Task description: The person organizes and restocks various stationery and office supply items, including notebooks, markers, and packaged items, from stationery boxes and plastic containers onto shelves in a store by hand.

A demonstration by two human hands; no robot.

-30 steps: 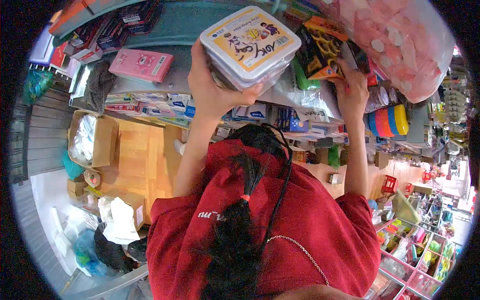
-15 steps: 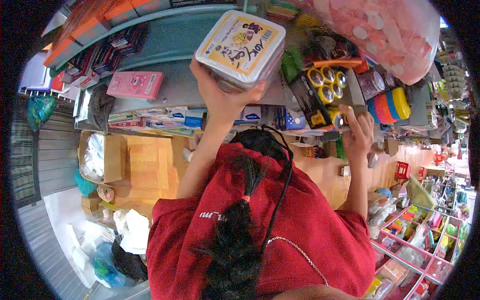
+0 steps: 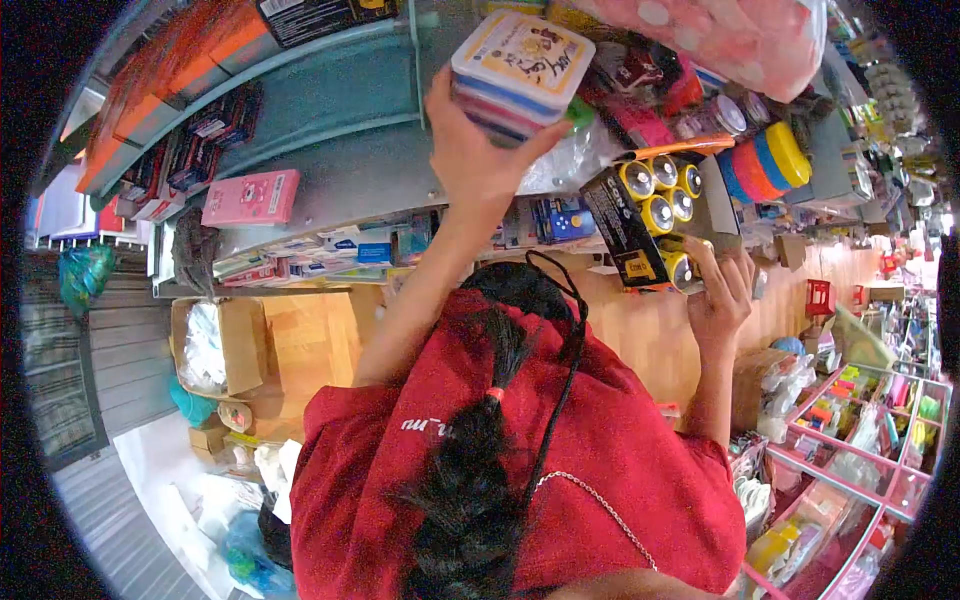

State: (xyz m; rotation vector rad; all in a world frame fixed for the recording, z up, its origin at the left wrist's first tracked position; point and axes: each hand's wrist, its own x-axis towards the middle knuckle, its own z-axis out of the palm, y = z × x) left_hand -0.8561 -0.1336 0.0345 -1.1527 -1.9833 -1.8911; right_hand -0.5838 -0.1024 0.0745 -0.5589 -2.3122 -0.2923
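My left hand (image 3: 480, 165) is raised over the shelf and closed around a stack of square boxes (image 3: 525, 65). The top lid is white with a yellow-bordered cartoon label, and blue, red and dark layers show below it. My right hand (image 3: 722, 290) grips the near edge of an open black cardboard box of batteries (image 3: 622, 225), tilted towards me. Several thick yellow batteries (image 3: 657, 213) stand in it with their metal ends showing. My fingers curl by the lowest battery and partly hide it. Clear plastic wrap (image 3: 572, 160) lies between the two hands.
A pink box (image 3: 250, 199) lies on the grey shelf (image 3: 340, 185) at left. Rolls of coloured tape (image 3: 765, 165) and a pink plastic bag (image 3: 740, 40) are at right. An open carton (image 3: 240, 345) stands on the floor. Pink-edged trays (image 3: 850, 450) hold small goods.
My left hand has moved right with the stack, which now shows more of its side. The battery box and my right hand sit lower in view. The whole view has shifted slightly.
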